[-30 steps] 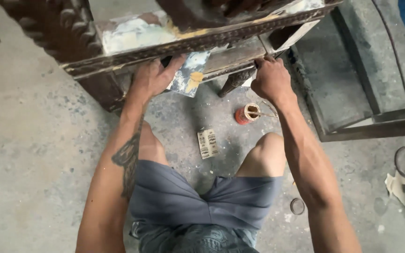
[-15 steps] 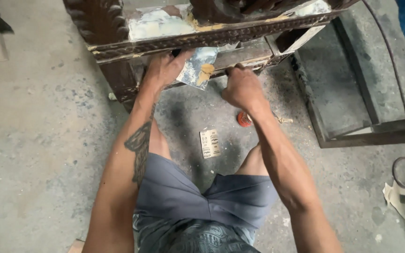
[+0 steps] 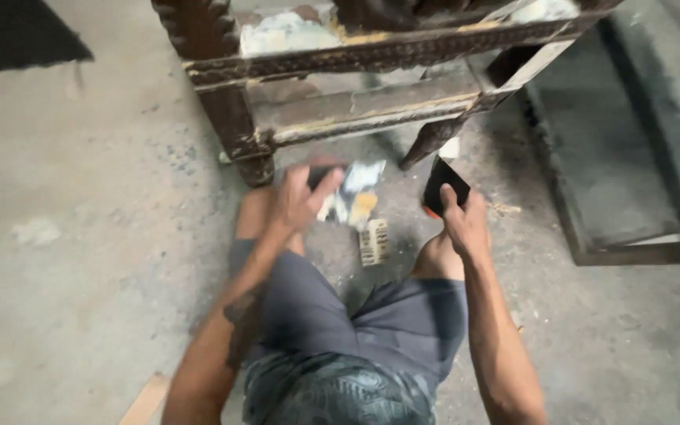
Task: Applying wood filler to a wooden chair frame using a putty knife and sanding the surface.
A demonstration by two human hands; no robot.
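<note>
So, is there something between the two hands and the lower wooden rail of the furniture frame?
Nothing visible stands between them. The left hand holds a smeared flat scraper and the right hand a small dark piece; both are below the rail, with only open space and bare floor between.

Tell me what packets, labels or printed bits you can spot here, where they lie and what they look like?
Small printed card or packet: flat on the concrete floor between the knees, below the left hand; rectangular, pale cream with dark markings.
No signs or screens in view.
</note>
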